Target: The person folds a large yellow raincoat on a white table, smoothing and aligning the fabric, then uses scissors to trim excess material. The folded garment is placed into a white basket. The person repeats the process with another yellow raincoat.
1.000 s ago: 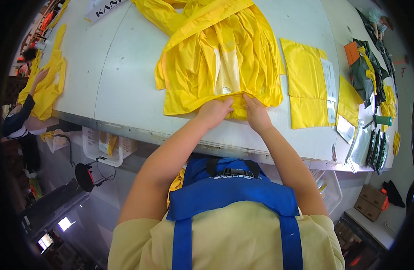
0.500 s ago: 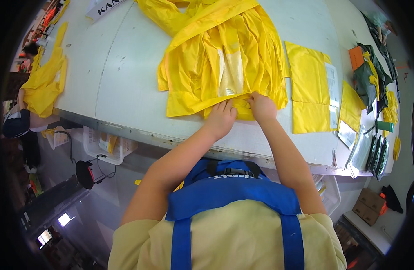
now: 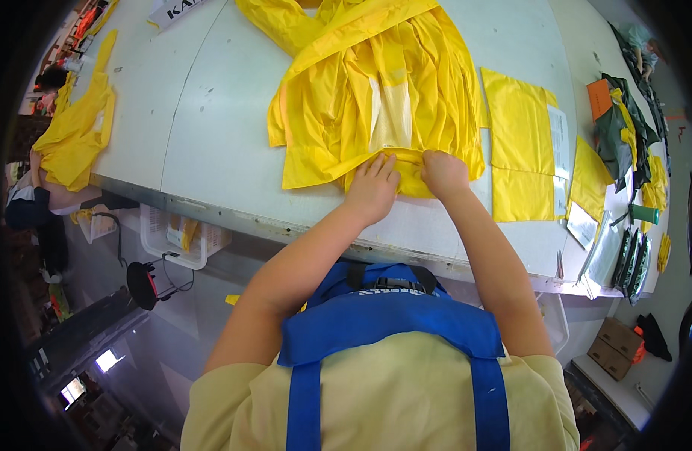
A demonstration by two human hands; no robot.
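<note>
A yellow jacket (image 3: 319, 120) of thin, shiny cloth lies gathered in folds on the table, a whitish panel showing at its middle. Both my hands are at its near hem. My left hand (image 3: 374, 188) rests on the hem, fingers stretched out and slightly apart on the cloth. Just right of it, my right hand (image 3: 445, 174) has its fingers closed on the turned-up hem. Between the two hands a small strip of the hem stands folded. What lies under my fingers is hidden.
Right of the jacket lies a folded yellow garment (image 3: 520, 143) with a printed sheet (image 3: 558, 143) beside it. Dark green garments (image 3: 615, 139), a green roll (image 3: 645, 214) and small scissors (image 3: 560, 264) sit farther right. A co-worker handles yellow cloth (image 3: 79, 135) at left. White baskets (image 3: 199, 255) hang below the table edge.
My right hand has shifted slightly right along the hem with the cloth in its grip. My left fingers have straightened over the hem. The whitish panel shows a little differently.
</note>
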